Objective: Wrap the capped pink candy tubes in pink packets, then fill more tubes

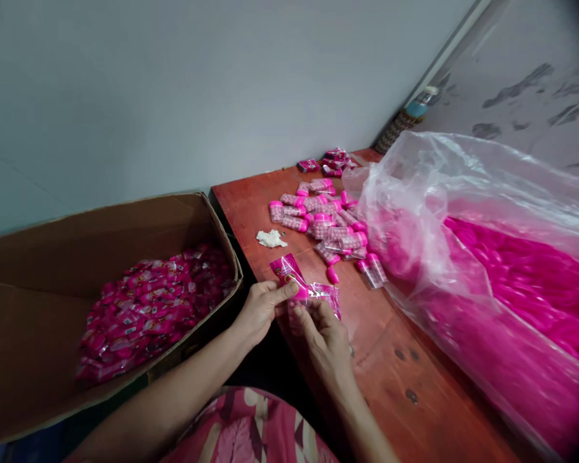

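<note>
I hold my two hands near to each other, at the left edge of the red-brown table (381, 360). My left hand (262, 308) pinches a printed pink wrapper (285, 267) between the thumb and the bent fingers. My right hand (327, 337) is also closed, and its thumb and fingers pinch a small container (295, 315) with a pink cap, just below the wrapper. The fingers cover part of it, so I cannot tell how far it is inside the wrapper. A second piece of printed wrapping (329, 296) shows beside my right fingers.

Behind my hands, a heap of clear containers (313, 204) with pink caps and pale pink balls lies on the table. Near its left side there is a white crumpled scrap (271, 238), and at the far edge lie some dark pink packets (309, 166). To my right a big transparent bag (415, 238), full of bright pink pieces (521, 276), rests on the table. To my left stands a cardboard box (38, 257), which holds many wrapped pink packets (149, 305).
</note>
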`<state>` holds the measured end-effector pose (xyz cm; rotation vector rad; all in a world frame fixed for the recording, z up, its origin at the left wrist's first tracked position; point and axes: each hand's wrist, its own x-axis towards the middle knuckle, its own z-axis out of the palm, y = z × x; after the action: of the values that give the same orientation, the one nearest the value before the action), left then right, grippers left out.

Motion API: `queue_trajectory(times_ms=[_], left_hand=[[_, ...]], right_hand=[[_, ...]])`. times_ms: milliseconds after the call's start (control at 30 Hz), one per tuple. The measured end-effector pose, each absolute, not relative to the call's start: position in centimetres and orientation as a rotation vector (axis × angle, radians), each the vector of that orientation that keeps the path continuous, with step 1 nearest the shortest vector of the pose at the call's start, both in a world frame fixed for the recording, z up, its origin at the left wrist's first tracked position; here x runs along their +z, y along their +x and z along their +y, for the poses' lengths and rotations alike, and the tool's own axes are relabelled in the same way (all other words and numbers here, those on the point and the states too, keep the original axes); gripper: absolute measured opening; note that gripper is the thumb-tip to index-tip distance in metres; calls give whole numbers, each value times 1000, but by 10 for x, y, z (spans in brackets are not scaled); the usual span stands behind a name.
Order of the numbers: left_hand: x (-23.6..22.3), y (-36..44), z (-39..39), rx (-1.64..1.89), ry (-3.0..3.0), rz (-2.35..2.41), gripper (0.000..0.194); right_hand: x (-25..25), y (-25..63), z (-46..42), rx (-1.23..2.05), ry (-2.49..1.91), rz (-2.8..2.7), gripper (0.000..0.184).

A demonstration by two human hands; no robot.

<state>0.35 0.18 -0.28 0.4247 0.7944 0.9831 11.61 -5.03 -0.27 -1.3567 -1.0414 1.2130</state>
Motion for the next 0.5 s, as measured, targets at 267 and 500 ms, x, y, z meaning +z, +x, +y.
queue_trajectory(times_ms=[267,500], left_hand=[[0,2,4,839,627,838,24],[-3,5,1,897,486,818,20]], right_hand=[[-7,125,-46,1482,-1205,-830,15],[-8,126,-52,1427,-1163,-757,29]])
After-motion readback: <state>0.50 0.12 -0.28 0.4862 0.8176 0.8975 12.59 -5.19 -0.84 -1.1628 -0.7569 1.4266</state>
